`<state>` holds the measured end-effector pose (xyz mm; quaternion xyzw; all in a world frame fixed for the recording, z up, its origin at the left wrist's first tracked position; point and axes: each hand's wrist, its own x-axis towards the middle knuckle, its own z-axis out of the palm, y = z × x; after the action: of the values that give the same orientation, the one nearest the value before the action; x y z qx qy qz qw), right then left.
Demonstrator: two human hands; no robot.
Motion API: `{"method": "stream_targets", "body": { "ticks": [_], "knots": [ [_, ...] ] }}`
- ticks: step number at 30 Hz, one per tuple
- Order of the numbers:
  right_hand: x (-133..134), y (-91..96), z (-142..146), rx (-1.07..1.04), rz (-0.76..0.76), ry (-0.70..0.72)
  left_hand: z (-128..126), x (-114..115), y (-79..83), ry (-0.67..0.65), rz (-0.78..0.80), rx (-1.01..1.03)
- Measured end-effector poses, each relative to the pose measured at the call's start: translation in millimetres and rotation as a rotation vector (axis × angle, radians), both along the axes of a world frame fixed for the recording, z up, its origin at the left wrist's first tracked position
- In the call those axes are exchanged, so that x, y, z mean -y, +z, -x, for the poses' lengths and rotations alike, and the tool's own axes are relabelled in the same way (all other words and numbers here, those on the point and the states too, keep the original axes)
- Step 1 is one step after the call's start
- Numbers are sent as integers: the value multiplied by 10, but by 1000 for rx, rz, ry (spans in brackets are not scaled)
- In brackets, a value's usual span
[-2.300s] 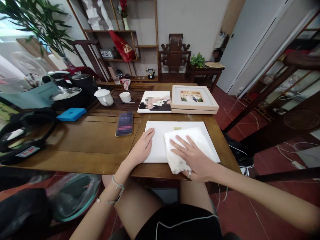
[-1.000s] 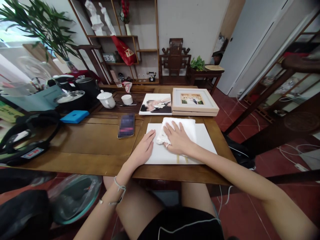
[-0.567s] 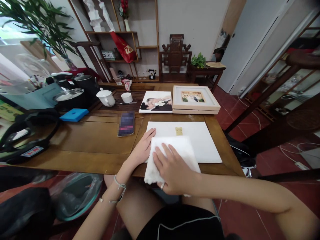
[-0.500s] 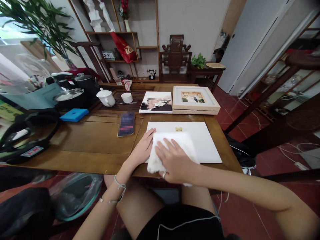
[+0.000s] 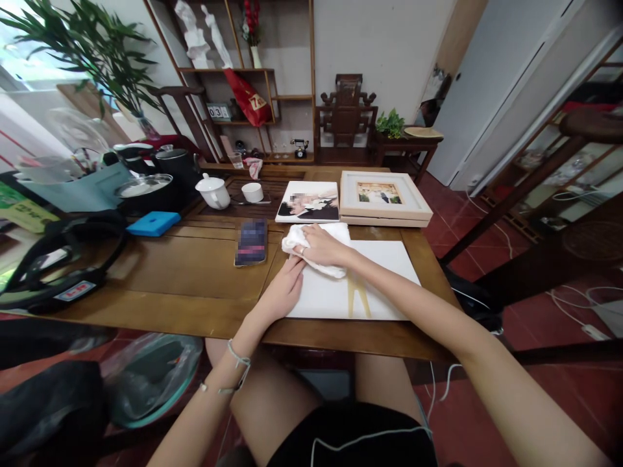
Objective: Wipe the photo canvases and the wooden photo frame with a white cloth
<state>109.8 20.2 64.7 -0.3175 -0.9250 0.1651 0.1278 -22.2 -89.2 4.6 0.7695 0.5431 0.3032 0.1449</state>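
A white rectangular panel [image 5: 384, 285] lies flat on the wooden table [image 5: 185, 272] in front of me, with a small tan stand showing near its front edge. My right hand [image 5: 318, 246] presses a crumpled white cloth [image 5: 335, 232] onto the panel's far left corner, fingers curled over it. My left hand [image 5: 282, 292] lies flat on the panel's left edge, fingers together and stretched, holding nothing.
Behind the panel lie a photo print [image 5: 308, 201] and a framed picture [image 5: 383, 196]. A phone [image 5: 252, 242] rests left of the panel. Further left are a blue box [image 5: 153, 223], white teapot [image 5: 214, 192], cup [image 5: 252, 192], kettles and black headphones [image 5: 53, 266]. A bin [image 5: 150, 383] stands under the table.
My right hand has slid the cloth from the panel's near edge up to its far left corner. The left hand has stayed on the left edge.
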Motion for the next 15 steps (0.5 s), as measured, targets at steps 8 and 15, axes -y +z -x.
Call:
{"method": "stream_targets", "body": {
  "ticks": [8, 15],
  "knots": [
    [-165, -291, -432, 4, -158, 30, 2, 14, 2, 25, 43, -41],
    [-179, -397, -1393, 28, -165, -166, 8, 15, -19, 24, 54, -32]
  ]
}}
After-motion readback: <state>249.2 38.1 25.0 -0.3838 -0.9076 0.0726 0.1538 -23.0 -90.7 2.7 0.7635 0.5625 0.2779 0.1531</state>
